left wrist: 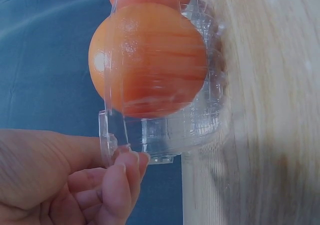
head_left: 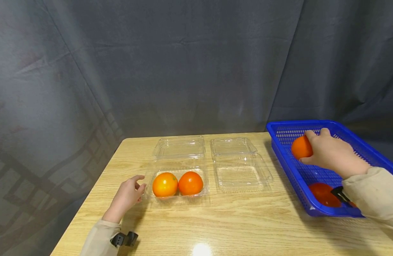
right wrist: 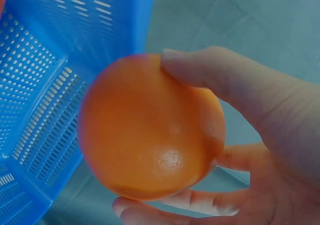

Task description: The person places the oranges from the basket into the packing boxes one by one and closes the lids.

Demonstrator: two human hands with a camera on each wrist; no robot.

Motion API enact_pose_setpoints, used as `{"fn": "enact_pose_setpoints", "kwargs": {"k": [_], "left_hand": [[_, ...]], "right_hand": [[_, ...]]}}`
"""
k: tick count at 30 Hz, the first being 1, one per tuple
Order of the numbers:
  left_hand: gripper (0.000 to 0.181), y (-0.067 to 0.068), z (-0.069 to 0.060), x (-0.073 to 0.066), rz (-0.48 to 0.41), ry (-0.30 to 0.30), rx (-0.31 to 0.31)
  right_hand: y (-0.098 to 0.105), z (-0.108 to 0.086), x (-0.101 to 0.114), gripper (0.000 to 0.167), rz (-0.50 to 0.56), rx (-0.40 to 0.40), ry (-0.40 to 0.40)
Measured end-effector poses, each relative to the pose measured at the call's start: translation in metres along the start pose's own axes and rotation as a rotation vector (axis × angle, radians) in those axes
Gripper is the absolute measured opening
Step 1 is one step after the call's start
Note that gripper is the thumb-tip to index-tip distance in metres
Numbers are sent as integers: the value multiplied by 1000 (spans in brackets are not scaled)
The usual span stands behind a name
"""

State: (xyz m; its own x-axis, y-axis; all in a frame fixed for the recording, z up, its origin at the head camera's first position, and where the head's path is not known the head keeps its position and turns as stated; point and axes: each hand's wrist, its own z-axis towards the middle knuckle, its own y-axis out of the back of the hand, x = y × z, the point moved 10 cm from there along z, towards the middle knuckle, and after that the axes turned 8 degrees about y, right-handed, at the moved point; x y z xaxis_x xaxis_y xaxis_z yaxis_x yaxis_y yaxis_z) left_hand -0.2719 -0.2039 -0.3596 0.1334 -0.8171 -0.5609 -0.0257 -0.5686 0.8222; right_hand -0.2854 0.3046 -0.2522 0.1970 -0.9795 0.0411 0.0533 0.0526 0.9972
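Note:
In the head view my right hand (head_left: 335,154) holds an orange (head_left: 302,148) over the blue basket. The right wrist view shows the thumb on one side of this orange (right wrist: 150,130) and fingers on the other. My left hand (head_left: 127,195) is at the left edge of a clear plastic clamshell box (head_left: 204,190), whose lid lies open behind. In the left wrist view, thumb and fingertips pinch the rim of this box (left wrist: 106,137). Two oranges sit side by side in it, a left one (head_left: 165,185) and a right one (head_left: 190,183).
A second clear clamshell box (head_left: 242,174) lies open to the right, with no fruit in it. The blue mesh basket (head_left: 287,177) stands at the table's right side, with another orange (head_left: 325,195) near its front, partly behind the right sleeve. A grey curtain (head_left: 190,71) hangs behind the wooden table (head_left: 222,220).

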Motion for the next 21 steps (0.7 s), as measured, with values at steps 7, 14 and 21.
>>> {"fn": "enact_pose_setpoints", "kwargs": {"k": [7, 14, 21], "left_hand": [[42, 0, 1, -1, -3, -16, -1], [41, 0, 0, 0, -2, -12, -4], [41, 0, 0, 0, -5, -5, -5]], "right_hand": [[0, 1, 8, 85, -1, -19, 20], [4, 0, 21, 82, -6, -53, 45], [6, 0, 33, 81, -21, -63, 66]]}}
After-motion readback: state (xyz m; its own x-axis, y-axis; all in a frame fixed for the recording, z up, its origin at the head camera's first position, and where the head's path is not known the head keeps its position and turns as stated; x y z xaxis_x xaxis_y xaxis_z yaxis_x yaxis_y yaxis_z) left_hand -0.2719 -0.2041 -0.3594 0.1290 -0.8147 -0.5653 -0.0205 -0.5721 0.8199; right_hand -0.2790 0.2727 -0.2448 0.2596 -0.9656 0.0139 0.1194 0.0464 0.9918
